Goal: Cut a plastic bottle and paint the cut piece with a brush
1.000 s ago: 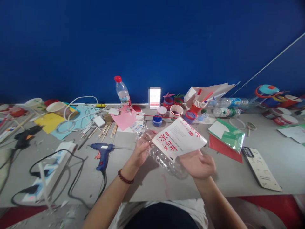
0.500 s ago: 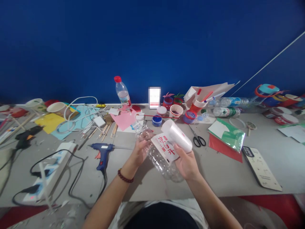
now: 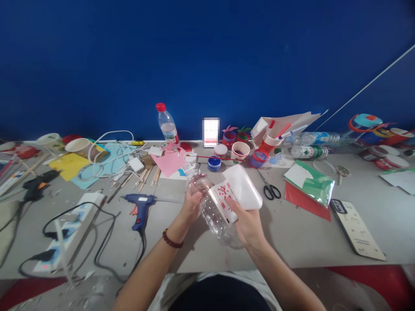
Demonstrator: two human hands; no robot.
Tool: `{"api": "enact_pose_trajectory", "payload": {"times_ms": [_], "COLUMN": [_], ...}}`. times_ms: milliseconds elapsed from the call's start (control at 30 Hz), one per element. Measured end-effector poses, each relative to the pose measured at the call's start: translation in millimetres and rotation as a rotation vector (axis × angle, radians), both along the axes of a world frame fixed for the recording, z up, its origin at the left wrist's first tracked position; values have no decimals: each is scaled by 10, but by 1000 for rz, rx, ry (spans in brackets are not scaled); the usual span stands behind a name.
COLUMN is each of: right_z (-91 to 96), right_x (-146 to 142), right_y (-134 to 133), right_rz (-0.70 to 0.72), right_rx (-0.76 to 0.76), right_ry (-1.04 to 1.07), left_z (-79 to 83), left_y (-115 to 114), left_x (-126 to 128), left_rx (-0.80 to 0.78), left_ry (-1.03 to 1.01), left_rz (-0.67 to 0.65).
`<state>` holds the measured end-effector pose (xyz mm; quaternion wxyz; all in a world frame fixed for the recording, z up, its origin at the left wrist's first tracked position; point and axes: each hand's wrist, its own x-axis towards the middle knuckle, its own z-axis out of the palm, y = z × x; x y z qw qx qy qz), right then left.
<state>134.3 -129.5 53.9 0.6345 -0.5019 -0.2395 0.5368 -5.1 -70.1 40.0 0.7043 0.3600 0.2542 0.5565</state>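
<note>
- Deep blue wall (image 3: pixel 207 56) behind, grey tabletop (image 3: pixel 308 242) buried in craft clutter: blue glue gun (image 3: pixel 140 205) centre left, black scissors (image 3: pixel 270 190) right of centre.
- Clear ribbed plastic bottle (image 3: pixel 210 214) is tilted just above the table, mid-frame.
- Left hand (image 3: pixel 192 205) wraps its upper body. Right hand (image 3: pixel 246 222) grips the lower part and pins the curled white red-lettered label (image 3: pixel 241 190).
- Looks empty, light, crinkly and slick, so I'd grip the ribs gently.

White card (image 3: pixel 211 132) pixelated, base of clear bottle (image 3: pixel 209 207) hidden behind right hand (image 3: pixel 247 223)
</note>
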Motion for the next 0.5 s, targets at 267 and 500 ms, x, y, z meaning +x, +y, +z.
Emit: {"api": "enact_pose_trajectory", "payload": {"times_ms": [267,500], "right_z": [27,-70], "right_x": [-10,-122], "right_y": [-21,-104], "right_rz": [229,125], "right_rx": [100,155], "right_ry": [-55,-400], "left_z": [-25,-55], "left_y": [42,-6], "left_x": [-6,44], "left_rx": [18,1], "left_ry": [39,-5], "left_rz": [35,49]}}
